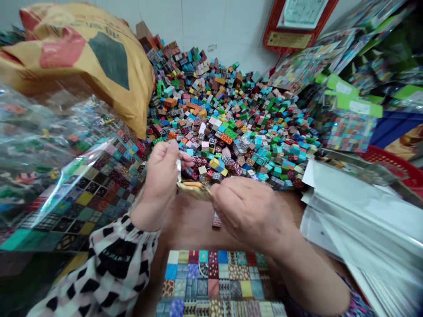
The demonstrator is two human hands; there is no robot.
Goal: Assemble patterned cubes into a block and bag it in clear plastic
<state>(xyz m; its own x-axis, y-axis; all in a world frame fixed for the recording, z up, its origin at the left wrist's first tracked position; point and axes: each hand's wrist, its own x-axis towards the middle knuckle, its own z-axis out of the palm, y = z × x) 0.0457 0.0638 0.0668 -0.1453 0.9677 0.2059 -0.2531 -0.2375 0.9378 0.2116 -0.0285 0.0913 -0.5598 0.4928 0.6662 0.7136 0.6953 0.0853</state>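
Observation:
My left hand point(161, 178) and my right hand point(246, 211) are raised over the wooden table point(194, 224), both with fingers closed. Between them stretches a small yellowish item point(194, 189) with an orange inside, perhaps a little pouch or wrapper; each hand pinches one end of it. A small brick-patterned block point(216, 220) lies on the table beside my right hand. Nearest me sits a block of patterned cubes set in rows point(211, 281). Behind the hands rises a large heap of loose colourful cubes point(231, 127).
A big yellow sack point(132, 66) and plastic-wrapped cube sheets point(95, 189) crowd the left. Flat clear bags point(357, 215), a red basket point(396, 165) and green-topped packets point(350, 123) fill the right. A red calendar point(287, 42) hangs on the wall.

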